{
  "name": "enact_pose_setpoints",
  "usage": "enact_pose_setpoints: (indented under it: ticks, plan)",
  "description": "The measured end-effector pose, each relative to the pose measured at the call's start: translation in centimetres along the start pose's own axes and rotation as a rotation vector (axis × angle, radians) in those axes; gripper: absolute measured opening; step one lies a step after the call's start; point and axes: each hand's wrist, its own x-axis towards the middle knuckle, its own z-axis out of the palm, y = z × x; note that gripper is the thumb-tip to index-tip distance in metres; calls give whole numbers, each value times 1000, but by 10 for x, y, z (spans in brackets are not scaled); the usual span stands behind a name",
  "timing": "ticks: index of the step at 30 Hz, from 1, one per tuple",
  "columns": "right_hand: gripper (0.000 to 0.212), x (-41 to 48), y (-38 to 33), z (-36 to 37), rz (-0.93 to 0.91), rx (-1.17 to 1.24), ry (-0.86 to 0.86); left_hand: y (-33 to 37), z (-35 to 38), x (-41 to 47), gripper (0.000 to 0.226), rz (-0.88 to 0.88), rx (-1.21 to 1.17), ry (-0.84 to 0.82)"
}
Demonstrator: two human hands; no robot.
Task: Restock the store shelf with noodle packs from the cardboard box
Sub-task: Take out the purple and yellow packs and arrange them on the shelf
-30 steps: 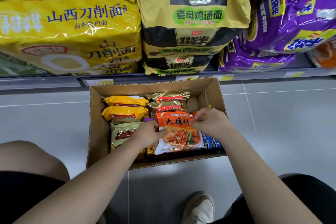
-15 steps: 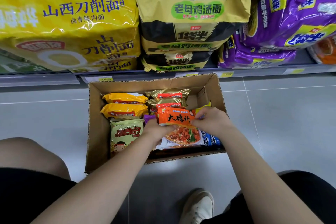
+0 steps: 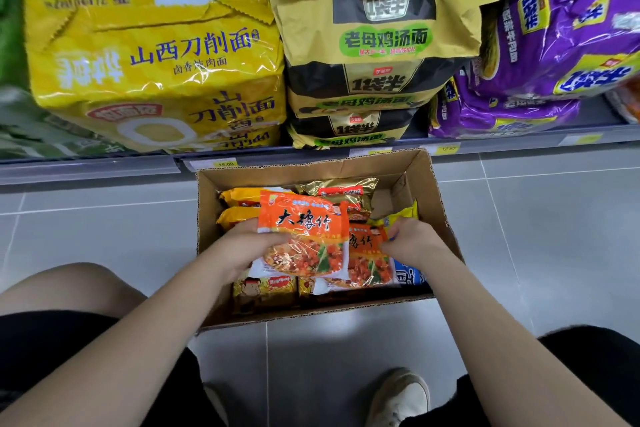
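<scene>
The orange pack [image 3: 304, 232] is held just above the box [image 3: 277, 175], face up, its length running away from the person, top edge toward the shelf [image 3: 104, 166]. The left hand [image 3: 249, 246] grips its left side. The right hand [image 3: 415, 243] pinches a second pack [image 3: 369, 260] lying the same way inside the box.

Black plain fabric shorts [image 3: 52, 347] over both thighs. Left knee [image 3: 69, 288] bare beyond hem. Left forearm [image 3: 145, 329], right forearm [image 3: 502, 333] bare; left hand [image 3: 242, 246], right hand [image 3: 415, 246] bare. Off-white low sneaker [image 3: 398, 399], scuffed toe.
</scene>
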Motion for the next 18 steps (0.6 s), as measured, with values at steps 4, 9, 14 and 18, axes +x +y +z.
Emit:
enact_pose_setpoints:
  ticks: [4, 9, 14, 18]
  plan:
    - [31, 15, -4, 19, 30, -28, -34, 4, -26, -16, 31, 38, -20, 14]
    - [46, 26, -7, 38, 99, -15, -53, 4, -42, -28, 30, 57, -74, 26]
    - [90, 33, -10, 51, 211, -4, -125, 4, -44, -31, 27, 71, -87, 35]
    - [100, 47, -10, 66, 171, -23, -263, 6, -43, -33, 26, 83, -130, 47]
